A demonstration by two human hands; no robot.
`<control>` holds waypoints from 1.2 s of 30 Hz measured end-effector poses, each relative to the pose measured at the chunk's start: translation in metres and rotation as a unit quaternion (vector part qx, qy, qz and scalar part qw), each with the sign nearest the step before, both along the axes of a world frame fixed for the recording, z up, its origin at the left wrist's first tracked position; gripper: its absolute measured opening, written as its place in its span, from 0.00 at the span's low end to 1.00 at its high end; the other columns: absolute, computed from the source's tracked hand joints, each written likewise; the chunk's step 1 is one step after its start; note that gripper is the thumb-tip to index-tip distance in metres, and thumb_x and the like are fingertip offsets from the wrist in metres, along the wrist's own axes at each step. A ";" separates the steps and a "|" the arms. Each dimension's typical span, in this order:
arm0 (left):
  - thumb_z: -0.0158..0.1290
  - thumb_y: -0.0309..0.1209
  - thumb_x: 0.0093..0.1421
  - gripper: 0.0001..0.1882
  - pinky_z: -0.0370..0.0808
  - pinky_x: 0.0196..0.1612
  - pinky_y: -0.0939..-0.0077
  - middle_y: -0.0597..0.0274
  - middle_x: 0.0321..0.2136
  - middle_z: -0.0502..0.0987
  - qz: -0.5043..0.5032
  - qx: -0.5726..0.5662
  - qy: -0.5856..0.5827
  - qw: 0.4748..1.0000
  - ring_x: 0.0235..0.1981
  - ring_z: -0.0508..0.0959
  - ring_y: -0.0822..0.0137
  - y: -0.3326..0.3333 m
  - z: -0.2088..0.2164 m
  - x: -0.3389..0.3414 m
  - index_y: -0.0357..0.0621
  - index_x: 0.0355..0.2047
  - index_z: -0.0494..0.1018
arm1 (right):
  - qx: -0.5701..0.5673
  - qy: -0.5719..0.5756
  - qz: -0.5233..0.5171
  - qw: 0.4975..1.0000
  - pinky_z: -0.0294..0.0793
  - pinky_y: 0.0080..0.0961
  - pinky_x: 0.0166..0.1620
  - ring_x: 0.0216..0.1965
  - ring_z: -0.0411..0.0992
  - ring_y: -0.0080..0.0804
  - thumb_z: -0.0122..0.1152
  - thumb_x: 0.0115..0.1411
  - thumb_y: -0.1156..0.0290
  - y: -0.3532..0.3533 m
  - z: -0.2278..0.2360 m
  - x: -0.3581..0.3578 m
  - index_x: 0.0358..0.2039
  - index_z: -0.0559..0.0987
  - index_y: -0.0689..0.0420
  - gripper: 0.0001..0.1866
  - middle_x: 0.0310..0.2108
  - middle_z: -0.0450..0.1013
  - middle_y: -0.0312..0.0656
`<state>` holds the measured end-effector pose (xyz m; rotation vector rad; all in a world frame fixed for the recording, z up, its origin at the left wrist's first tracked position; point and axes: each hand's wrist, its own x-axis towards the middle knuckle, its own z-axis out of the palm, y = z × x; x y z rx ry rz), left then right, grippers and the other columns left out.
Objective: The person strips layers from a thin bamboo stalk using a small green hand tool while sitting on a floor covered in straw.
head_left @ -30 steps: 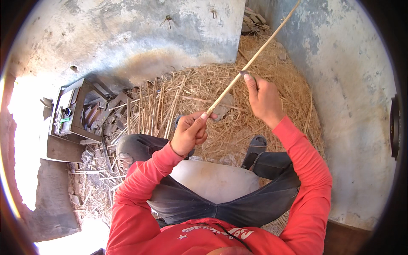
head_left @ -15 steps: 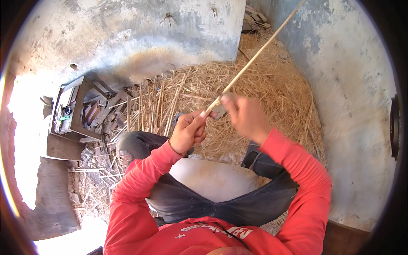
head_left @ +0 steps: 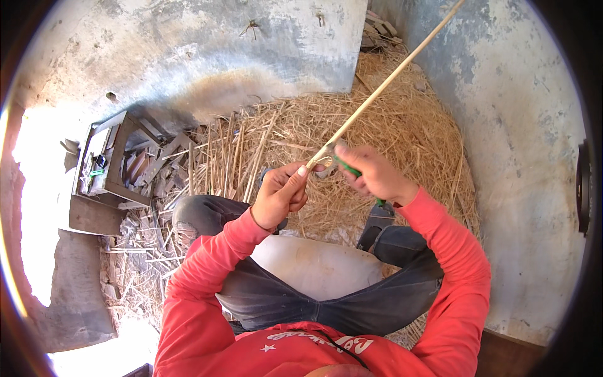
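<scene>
A long, pale wooden stick (head_left: 391, 80) slants up and away to the far right from my left hand. My left hand (head_left: 280, 193) is closed around its near end, with the thumb laid along it. Closed on a green-handled knife (head_left: 348, 166), my right hand (head_left: 380, 176) is just right of the left one, at the stick's lower part. The blade is mostly hidden by the stick and fingers. A thin curled shaving (head_left: 325, 161) loops off the stick between both hands.
Straw and shavings (head_left: 414, 125) cover the floor ahead, with loose sticks (head_left: 232, 154) to the left. A wooden stool-like frame (head_left: 103, 160) holding small items stands at far left. Worn walls (head_left: 515, 157) close in ahead and right. A pale sack-like seat (head_left: 314, 261) lies between my legs.
My right hand has shifted slightly right and down, bringing the knife's green handle into sight. A curled shaving now shows on the stick. My left hand stays nearly in place.
</scene>
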<state>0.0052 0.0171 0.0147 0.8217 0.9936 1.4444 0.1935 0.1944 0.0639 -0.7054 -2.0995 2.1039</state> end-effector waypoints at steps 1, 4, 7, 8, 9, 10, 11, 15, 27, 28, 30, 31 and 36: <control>0.43 0.38 0.79 0.21 0.52 0.19 0.80 0.77 0.16 0.55 0.004 0.008 0.013 1.000 0.14 0.53 0.81 -0.001 0.000 0.000 0.33 0.58 0.74 | -0.034 -0.002 -0.004 0.999 0.60 0.23 0.25 0.19 0.60 0.19 0.52 0.74 0.44 0.002 0.004 0.000 0.26 0.78 0.57 0.30 0.15 0.61 0.27; 0.44 0.37 0.79 0.20 0.54 0.19 0.81 0.77 0.16 0.58 0.021 0.025 0.063 0.997 0.15 0.56 0.82 0.000 0.003 0.005 0.34 0.60 0.74 | 0.099 0.053 -0.089 0.990 0.58 0.25 0.23 0.18 0.60 0.19 0.57 0.72 0.45 -0.008 0.017 0.000 0.28 0.81 0.58 0.28 0.15 0.61 0.28; 0.46 0.35 0.78 0.19 0.55 0.20 0.82 0.78 0.17 0.61 0.060 0.035 0.138 0.988 0.16 0.57 0.84 0.001 0.002 0.012 0.34 0.60 0.74 | 0.280 0.086 -0.084 0.953 0.60 0.29 0.23 0.17 0.62 0.23 0.63 0.69 0.51 -0.028 0.007 -0.010 0.33 0.84 0.59 0.21 0.14 0.64 0.32; 0.46 0.35 0.78 0.19 0.54 0.20 0.82 0.79 0.17 0.61 0.080 0.043 0.163 0.982 0.16 0.57 0.84 0.003 -0.001 0.016 0.34 0.60 0.74 | 0.292 0.117 -0.103 0.944 0.61 0.30 0.23 0.17 0.63 0.26 0.64 0.68 0.54 -0.031 -0.002 -0.013 0.34 0.84 0.58 0.18 0.15 0.66 0.34; 0.46 0.34 0.78 0.19 0.53 0.20 0.82 0.80 0.17 0.61 0.101 0.052 0.187 0.976 0.16 0.56 0.85 0.004 -0.003 0.019 0.33 0.60 0.73 | 0.304 0.147 -0.122 0.933 0.62 0.32 0.23 0.17 0.64 0.29 0.66 0.66 0.56 -0.033 -0.013 -0.016 0.36 0.85 0.58 0.16 0.15 0.68 0.37; 0.47 0.34 0.78 0.19 0.55 0.21 0.83 0.79 0.18 0.63 0.107 0.046 0.194 0.974 0.17 0.58 0.85 0.003 -0.004 0.019 0.34 0.59 0.74 | 0.315 0.177 -0.141 0.922 0.63 0.33 0.23 0.17 0.65 0.32 0.68 0.65 0.58 -0.037 -0.014 -0.020 0.37 0.85 0.57 0.14 0.16 0.70 0.39; 0.48 0.34 0.77 0.18 0.57 0.22 0.83 0.78 0.19 0.65 0.113 0.041 0.200 0.973 0.19 0.59 0.85 0.003 -0.004 0.019 0.34 0.59 0.75 | 0.348 0.136 -0.110 0.921 0.69 0.35 0.26 0.18 0.70 0.40 0.68 0.62 0.62 -0.040 -0.008 -0.017 0.36 0.85 0.56 0.10 0.19 0.73 0.46; 0.48 0.34 0.77 0.17 0.58 0.22 0.83 0.77 0.19 0.66 0.137 -0.018 0.249 0.958 0.19 0.60 0.85 0.007 -0.007 0.008 0.35 0.57 0.76 | 0.381 0.178 0.108 0.901 0.73 0.38 0.28 0.22 0.77 0.45 0.67 0.60 0.64 -0.056 -0.011 -0.009 0.31 0.81 0.56 0.09 0.21 0.75 0.48; 0.48 0.34 0.77 0.15 0.54 0.21 0.83 0.80 0.17 0.61 0.111 0.010 0.178 0.978 0.17 0.58 0.85 0.005 -0.001 0.014 0.35 0.54 0.76 | 0.497 -0.047 -0.191 0.845 0.71 0.46 0.26 0.19 0.72 0.54 0.46 0.75 0.41 0.017 0.017 -0.013 0.32 0.81 0.61 0.33 0.17 0.71 0.50; 0.48 0.33 0.77 0.15 0.54 0.21 0.83 0.80 0.17 0.61 0.107 0.014 0.172 0.979 0.17 0.58 0.85 0.004 -0.001 0.014 0.35 0.54 0.76 | 0.502 -0.043 -0.203 0.839 0.71 0.47 0.26 0.19 0.72 0.54 0.45 0.75 0.41 0.019 0.022 -0.014 0.33 0.82 0.60 0.33 0.16 0.71 0.50; 0.47 0.34 0.78 0.15 0.54 0.21 0.83 0.79 0.17 0.61 0.105 0.009 0.164 0.981 0.17 0.58 0.85 0.006 0.000 0.015 0.35 0.53 0.76 | 0.501 -0.037 -0.168 0.848 0.72 0.46 0.25 0.19 0.74 0.52 0.43 0.76 0.42 -0.006 0.012 -0.018 0.37 0.84 0.59 0.33 0.15 0.72 0.50; 0.47 0.34 0.78 0.15 0.54 0.21 0.83 0.79 0.17 0.61 0.102 0.008 0.158 0.982 0.17 0.58 0.85 0.009 0.000 0.017 0.35 0.53 0.76 | 0.527 -0.004 -0.150 0.836 0.72 0.46 0.24 0.19 0.74 0.52 0.43 0.76 0.43 -0.025 -0.010 -0.020 0.37 0.84 0.59 0.33 0.15 0.72 0.50; 0.46 0.35 0.78 0.16 0.54 0.20 0.83 0.78 0.17 0.61 0.098 -0.009 0.143 0.985 0.16 0.58 0.85 0.002 -0.003 0.012 0.35 0.52 0.75 | 0.479 -0.068 -0.139 0.864 0.73 0.45 0.25 0.19 0.76 0.49 0.43 0.77 0.45 -0.016 0.000 -0.025 0.39 0.85 0.60 0.31 0.16 0.73 0.51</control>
